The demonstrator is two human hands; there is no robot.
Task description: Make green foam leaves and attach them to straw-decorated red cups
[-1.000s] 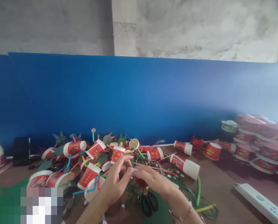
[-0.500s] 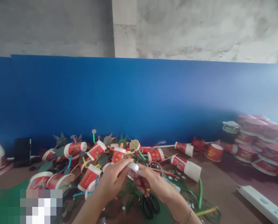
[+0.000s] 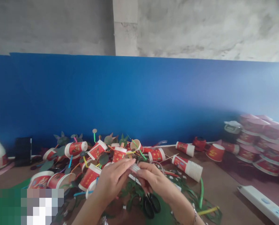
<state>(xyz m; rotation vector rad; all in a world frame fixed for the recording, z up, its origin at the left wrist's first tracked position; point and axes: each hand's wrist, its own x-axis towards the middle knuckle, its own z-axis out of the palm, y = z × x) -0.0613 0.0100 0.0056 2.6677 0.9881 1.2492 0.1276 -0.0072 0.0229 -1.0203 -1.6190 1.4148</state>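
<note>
Between both hands, just above the middle of the table, is a small whitish roll of clear tape [image 3: 134,168]. My left hand [image 3: 113,179] is curled around its left side, fingers together. From the right, my right hand [image 3: 153,179] pinches the same roll with thumb and fingers; its lower fingers are partly hidden. Black-handled scissors [image 3: 151,205] lie below the right hand on green paper. Behind the hands is a pile of red paper cups [image 3: 96,150] with coloured straws and dark green paper discs attached.
A nested stack of paper cups [image 3: 187,167] lies on its side to the right. Green paper scraps [image 3: 188,197] litter the table. A white power strip [image 3: 261,200] is at the lower right, below stacked red tubs [image 3: 270,153]. The blue partition [image 3: 139,100] stands behind.
The roll has turned between my fingers and shows less of its ring. My right hand has moved slightly up and left, its fingers closer around the roll.
</note>
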